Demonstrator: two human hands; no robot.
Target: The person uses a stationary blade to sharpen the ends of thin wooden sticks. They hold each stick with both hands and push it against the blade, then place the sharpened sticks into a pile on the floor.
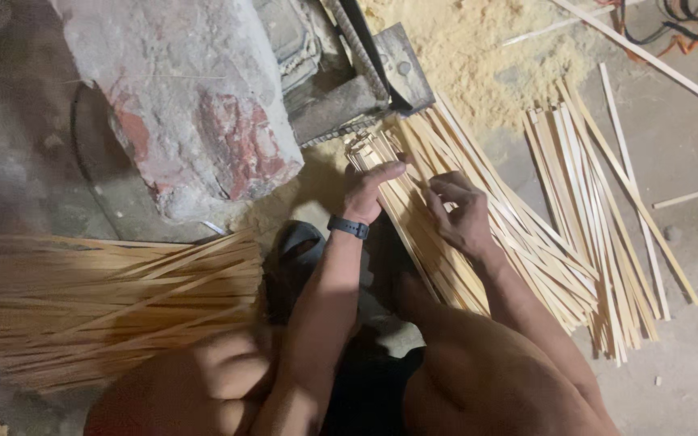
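A fan of thin pale wooden slats lies on the floor in front of me, running from the machine base down to the right. My left hand, with a dark band on its wrist, rests flat on the slats near their upper ends. My right hand lies on the same slats just to the right, with its fingers curled over a few of them. Neither hand has lifted a slat off the pile.
A second pile of slats lies to the right, and a bundle of slats to the left. A rough plastered block and a metal machine base stand behind. Sawdust covers the floor beyond. Cables lie top right.
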